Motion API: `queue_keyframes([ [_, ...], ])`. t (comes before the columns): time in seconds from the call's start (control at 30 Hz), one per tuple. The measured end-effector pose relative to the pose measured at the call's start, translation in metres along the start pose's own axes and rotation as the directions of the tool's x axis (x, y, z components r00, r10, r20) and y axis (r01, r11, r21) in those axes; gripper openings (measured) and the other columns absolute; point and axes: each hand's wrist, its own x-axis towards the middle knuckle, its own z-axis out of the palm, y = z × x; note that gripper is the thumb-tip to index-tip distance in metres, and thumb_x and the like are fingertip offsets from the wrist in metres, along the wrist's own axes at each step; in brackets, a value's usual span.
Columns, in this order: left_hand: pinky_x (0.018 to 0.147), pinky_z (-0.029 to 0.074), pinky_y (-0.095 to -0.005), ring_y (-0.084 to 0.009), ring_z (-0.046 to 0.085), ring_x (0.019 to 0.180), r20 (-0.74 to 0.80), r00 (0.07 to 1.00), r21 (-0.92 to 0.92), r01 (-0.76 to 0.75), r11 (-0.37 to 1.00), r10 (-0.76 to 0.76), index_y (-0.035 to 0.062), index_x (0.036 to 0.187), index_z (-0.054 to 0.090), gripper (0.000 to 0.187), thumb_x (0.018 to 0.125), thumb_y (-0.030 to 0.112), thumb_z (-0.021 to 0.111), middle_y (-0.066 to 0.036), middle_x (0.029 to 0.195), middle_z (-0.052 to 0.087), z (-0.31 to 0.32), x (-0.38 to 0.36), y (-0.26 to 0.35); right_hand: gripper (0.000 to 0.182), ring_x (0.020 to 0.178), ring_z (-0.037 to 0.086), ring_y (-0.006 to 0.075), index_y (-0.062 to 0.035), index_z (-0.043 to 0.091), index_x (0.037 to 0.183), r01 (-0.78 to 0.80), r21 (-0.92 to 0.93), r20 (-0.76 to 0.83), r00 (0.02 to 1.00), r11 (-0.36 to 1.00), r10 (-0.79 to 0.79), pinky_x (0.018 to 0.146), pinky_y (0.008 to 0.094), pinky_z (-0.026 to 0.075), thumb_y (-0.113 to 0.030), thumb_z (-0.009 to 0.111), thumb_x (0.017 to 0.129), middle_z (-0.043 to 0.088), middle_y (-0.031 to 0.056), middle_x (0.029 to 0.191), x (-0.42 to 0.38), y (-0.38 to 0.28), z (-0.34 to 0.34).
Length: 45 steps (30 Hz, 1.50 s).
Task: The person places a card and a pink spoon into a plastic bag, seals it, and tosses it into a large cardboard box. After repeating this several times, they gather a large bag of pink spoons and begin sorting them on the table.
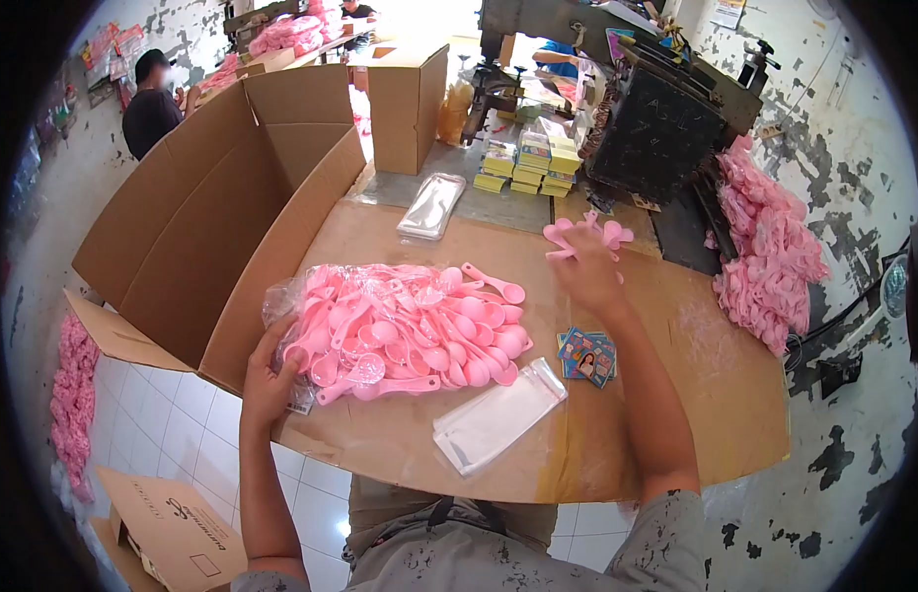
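Observation:
A large heap of pink measuring spoons [400, 331] lies on the cardboard-covered table, partly inside a clear plastic bag [281, 296]. My left hand [271, 370] grips the left edge of that bag, its thumb against the spoons. Farther back on the right, my right hand [589, 271] is over a small cluster of pink spoons [617, 235]. Its fingertips are hidden among them, so their grip does not show. Clear flat plastic sleeves [503, 419] lie near the front edge, beside a few printed cards [587, 355].
An open cardboard box [212, 197] stands at the left, with a taller carton [410, 113] behind. Stacks of cards [528, 163] and more plastic sleeves [432, 207] sit at the back. A dark machine [656, 113] and pink bundles [770, 247] are at right. A person [153, 109] is beyond the box.

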Motion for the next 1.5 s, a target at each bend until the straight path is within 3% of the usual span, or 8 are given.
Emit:
queue_keyframes([
  [0.07, 0.119, 0.041, -0.0382, -0.0258, 0.055, 0.139, -0.002, 1.0, -0.016, 0.012, 1.0, -0.012, 0.0015, 0.148, 0.058, 0.055, 0.095, 0.01, 0.07, -0.014, 0.147, 0.062, 0.001, -0.001, 0.001, 0.037, 0.113, 0.068, 0.0309, -0.0006, 0.075, 0.117, 0.092, 0.157, 0.326, 0.935, 0.983, -0.139, 0.096, 0.0402, 0.054, -0.025, 0.076, 0.089, 0.073, 0.0181, 0.121, -0.01, -0.018, 0.016],
  [0.27, 0.119, 0.041, -0.038, -0.0257, 0.055, 0.139, -0.004, 1.0, -0.007, -0.018, 1.0, 0.018, 0.0018, 0.148, 0.058, 0.054, 0.095, 0.009, 0.07, -0.014, 0.148, 0.061, -0.001, 0.0, -0.006, 0.039, 0.093, 0.068, 0.0203, 0.0009, 0.074, 0.117, -0.339, 0.15, 0.824, 0.563, 0.929, 0.072, 0.081, 0.0376, 0.053, -0.028, 0.08, 0.092, 0.074, 0.016, 0.106, 0.021, -0.056, 0.029],
  [0.37, 0.119, 0.041, -0.0382, -0.0259, 0.055, 0.14, 0.013, 1.0, -0.006, -0.016, 1.0, 0.016, 0.002, 0.148, 0.058, 0.054, 0.095, 0.009, 0.069, -0.014, 0.148, 0.061, -0.001, 0.001, -0.005, 0.048, 0.093, 0.071, 0.0235, 0.0017, 0.072, 0.12, -0.239, 0.124, 0.846, 0.533, 0.963, 0.024, 0.079, 0.0375, 0.055, -0.034, 0.081, 0.089, 0.075, 0.0143, 0.1, 0.027, -0.044, 0.035],
  [0.7, 0.119, 0.041, -0.0388, -0.0261, 0.055, 0.14, 0.009, 1.0, 0.0, -0.029, 1.0, 0.029, 0.0021, 0.147, 0.059, 0.054, 0.094, 0.01, 0.07, -0.015, 0.148, 0.062, -0.002, 0.001, -0.005, 0.032, 0.092, 0.067, 0.0252, -0.0023, 0.069, 0.111, -0.165, -0.034, 0.506, 0.847, 0.986, 0.159, 0.082, 0.0407, 0.052, -0.029, 0.076, 0.096, 0.072, 0.0157, 0.101, 0.027, 0.014, -0.027],
  [0.8, 0.119, 0.041, -0.0387, -0.0265, 0.056, 0.139, 0.003, 1.0, 0.017, -0.024, 1.0, 0.024, 0.0021, 0.147, 0.059, 0.054, 0.095, 0.011, 0.07, -0.015, 0.148, 0.062, -0.001, 0.001, -0.007, 0.036, 0.106, 0.068, 0.027, -0.0033, 0.069, 0.121, 0.197, -0.602, -0.027, 0.964, 0.774, -0.266, 0.093, 0.0426, 0.054, -0.028, 0.076, 0.095, 0.071, 0.0181, 0.118, 0.008, 0.016, -0.02],
  [1.0, 0.119, 0.041, -0.0393, -0.0269, 0.055, 0.14, -0.003, 1.0, 0.041, 0.002, 0.999, -0.002, 0.0023, 0.148, 0.059, 0.055, 0.095, 0.011, 0.069, -0.015, 0.149, 0.061, -0.001, 0.0, -0.001, 0.045, 0.116, 0.066, 0.0233, -0.0046, 0.065, 0.138, -0.183, 0.292, 0.793, 0.595, 0.939, -0.131, 0.097, 0.0383, 0.056, -0.022, 0.075, 0.097, 0.068, 0.0139, 0.13, -0.015, -0.068, -0.025],
  [1.2, 0.119, 0.04, -0.0395, -0.027, 0.054, 0.141, 0.008, 1.0, 0.013, 0.001, 1.0, -0.001, 0.0025, 0.148, 0.058, 0.055, 0.095, 0.011, 0.069, -0.015, 0.149, 0.061, -0.002, 0.0, -0.006, 0.043, 0.089, 0.067, 0.0135, -0.0044, 0.067, 0.133, -0.535, 0.329, 0.845, 0.535, 0.778, 0.01, 0.081, 0.0312, 0.057, -0.013, 0.075, 0.091, 0.073, 0.0061, 0.11, -0.017, -0.056, -0.006],
  [1.5, 0.119, 0.041, -0.0393, -0.0272, 0.055, 0.14, 0.007, 1.0, 0.033, -0.03, 0.999, 0.03, 0.0028, 0.147, 0.059, 0.054, 0.095, 0.012, 0.069, -0.016, 0.149, 0.061, -0.003, 0.0, -0.008, 0.033, 0.092, 0.069, 0.0116, 0.0046, 0.071, 0.126, -0.411, 0.446, 0.623, 0.78, 0.795, 0.054, 0.08, 0.028, 0.056, -0.006, 0.076, 0.095, 0.074, 0.0065, 0.105, -0.011, -0.033, -0.028],
])
